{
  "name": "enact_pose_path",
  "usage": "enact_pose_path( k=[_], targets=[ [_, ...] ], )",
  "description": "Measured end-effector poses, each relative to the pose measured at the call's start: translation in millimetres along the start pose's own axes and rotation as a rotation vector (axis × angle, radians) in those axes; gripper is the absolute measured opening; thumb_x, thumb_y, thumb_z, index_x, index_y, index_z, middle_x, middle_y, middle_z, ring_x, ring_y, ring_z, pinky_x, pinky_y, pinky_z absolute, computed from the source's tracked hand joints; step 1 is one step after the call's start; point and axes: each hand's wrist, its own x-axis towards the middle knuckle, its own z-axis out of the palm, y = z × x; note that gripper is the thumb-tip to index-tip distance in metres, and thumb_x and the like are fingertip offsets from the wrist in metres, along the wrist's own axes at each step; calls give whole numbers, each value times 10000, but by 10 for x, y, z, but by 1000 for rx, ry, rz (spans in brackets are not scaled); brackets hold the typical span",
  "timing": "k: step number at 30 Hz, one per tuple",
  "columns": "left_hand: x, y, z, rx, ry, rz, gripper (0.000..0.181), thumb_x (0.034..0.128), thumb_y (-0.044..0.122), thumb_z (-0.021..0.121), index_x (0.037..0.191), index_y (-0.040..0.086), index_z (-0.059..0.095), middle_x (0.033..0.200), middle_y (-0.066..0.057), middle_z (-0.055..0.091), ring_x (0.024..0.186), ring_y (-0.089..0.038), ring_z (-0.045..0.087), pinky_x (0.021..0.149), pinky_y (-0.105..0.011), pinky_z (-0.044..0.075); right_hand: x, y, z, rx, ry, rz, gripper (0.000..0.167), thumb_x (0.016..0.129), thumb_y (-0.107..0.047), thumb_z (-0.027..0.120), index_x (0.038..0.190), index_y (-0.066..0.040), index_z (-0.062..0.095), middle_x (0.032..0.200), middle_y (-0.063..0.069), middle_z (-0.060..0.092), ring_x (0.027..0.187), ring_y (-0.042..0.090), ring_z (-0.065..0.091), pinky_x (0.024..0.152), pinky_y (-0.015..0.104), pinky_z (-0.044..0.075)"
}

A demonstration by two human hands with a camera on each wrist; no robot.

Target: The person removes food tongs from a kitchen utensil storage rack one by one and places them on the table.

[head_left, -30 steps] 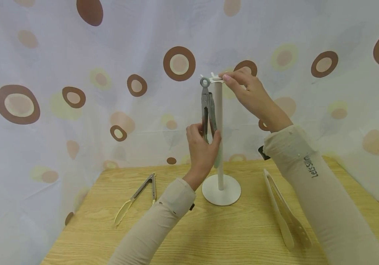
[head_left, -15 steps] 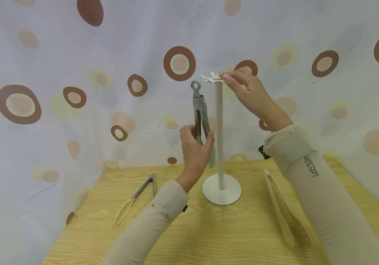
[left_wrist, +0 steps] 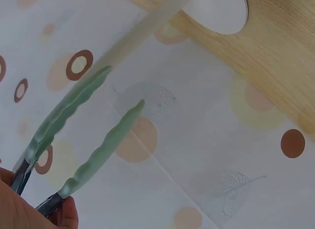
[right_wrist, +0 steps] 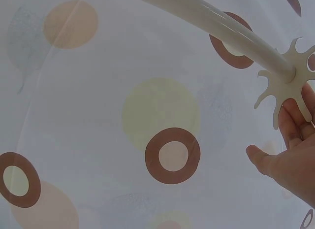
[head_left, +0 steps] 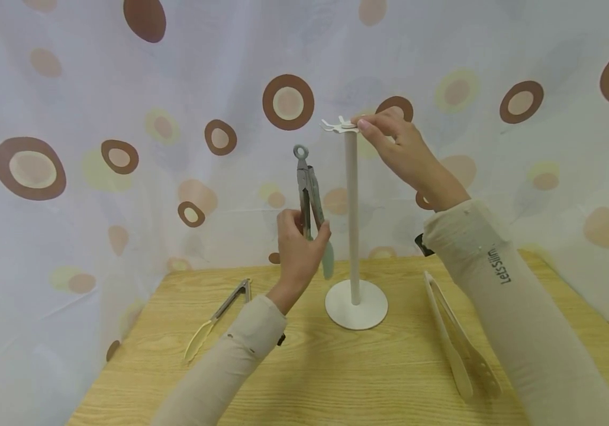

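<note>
My left hand [head_left: 299, 248] grips a pair of tongs [head_left: 304, 177] by its grey metal arms, left of a white stand [head_left: 353, 213]. The tongs point down, hanging ring at the top and apart from the hooks. Their two wavy pale green tips [left_wrist: 106, 150] stand spread in the left wrist view. At the stand's top, my right hand [head_left: 397, 139] touches the white hooked top plate [head_left: 342, 126] with its fingertips. In the right wrist view these fingers lie partly behind the hooked plate [right_wrist: 286, 86], while the thumb [right_wrist: 261, 160] sticks out clear of it.
Yellow-tipped metal tongs [head_left: 224, 307] lie on the wooden table [head_left: 357, 373] at the left, partly covered by my left sleeve. Larger beige tongs [head_left: 450, 343] lie at the right, beside my right sleeve. A patterned curtain [head_left: 240, 59] hangs behind the table.
The ring of the green-tipped tongs was up at the stand's hooks one second ago. My left hand has carried the tongs left and down, away from them. My right hand has stayed put.
</note>
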Motion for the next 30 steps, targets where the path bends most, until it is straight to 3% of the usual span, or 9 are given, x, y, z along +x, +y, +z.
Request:
enact_pose_path(
  k=[9,18,30],
  targets=[
    [-19,-83,-101,89,-30,-61,332,844,233,712,968,43,469,922,-93,471,747,-202,460,504,-294,292,12,14,8,-2,9,-10,448,1001,-429,444,1332,-165,590,1262,33,486,1211,220,417,1034,495,296],
    [-43,-182,-174,139,-116,-146,342,867,229,700,936,24,435,926,-110,439,756,-212,423,636,-335,384,20,23,11,0,5,-11,439,1002,-426,446,1333,-178,591,1262,28,486,1206,203,412,1034,490,299],
    [-89,-338,-280,226,-246,-272,369,864,279,696,905,26,430,874,-98,435,661,-202,417,568,-316,361,9,0,17,10,14,-3,441,1004,-415,447,1322,-151,598,1227,27,484,1176,192,412,1014,465,298]
  ],
)
